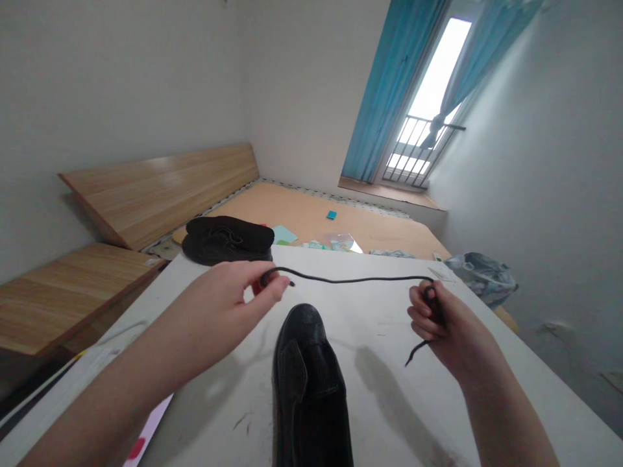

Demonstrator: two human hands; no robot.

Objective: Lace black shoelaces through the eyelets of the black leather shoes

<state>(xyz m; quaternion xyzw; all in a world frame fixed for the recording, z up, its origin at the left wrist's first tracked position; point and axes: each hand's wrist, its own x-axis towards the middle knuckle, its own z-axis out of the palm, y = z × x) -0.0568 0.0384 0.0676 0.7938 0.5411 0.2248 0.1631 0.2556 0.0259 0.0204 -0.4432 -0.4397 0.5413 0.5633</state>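
A thin black shoelace stretches nearly level between my two hands, sagging slightly. My left hand pinches it near one end, and a short tip pokes out past the thumb. At the other side my right hand is closed round the lace, with a loose end hanging below the fingers. Beneath the lace, between my forearms, a black leather shoe stands on the white table, toe pointing away from me. Another dark shoe sits at the table's far left, just beyond my left hand.
Behind the table lies a bed with a tan surface, holding a small blue item and some papers. A wooden headboard rises at the left. A clear plastic bag is by the right table edge. A pink sheet shows near my left forearm.
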